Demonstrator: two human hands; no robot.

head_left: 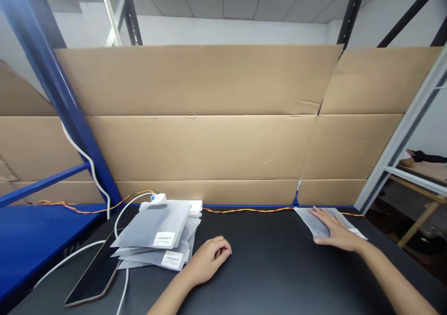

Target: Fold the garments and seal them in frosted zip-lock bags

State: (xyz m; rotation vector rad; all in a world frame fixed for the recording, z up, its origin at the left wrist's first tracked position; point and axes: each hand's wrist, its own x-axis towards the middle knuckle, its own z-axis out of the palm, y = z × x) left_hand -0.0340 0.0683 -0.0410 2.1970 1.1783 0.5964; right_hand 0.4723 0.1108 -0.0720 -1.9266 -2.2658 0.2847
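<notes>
Lying flat: a frosted, translucent, white-labelled bag point(315, 229).

On table point(265, 277): pouches point(153, 224) left, lone pouch point(315, 226) right.

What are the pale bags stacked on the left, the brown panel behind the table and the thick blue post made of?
Pale bags: probably frosted plastic, as they look milky and slightly see-through.
Brown panel: matte cardboard, going by its colour and straight creases.
Blue post: likely painted metal; it has a smooth sheen, though the paint hides what lies beneath.
</notes>
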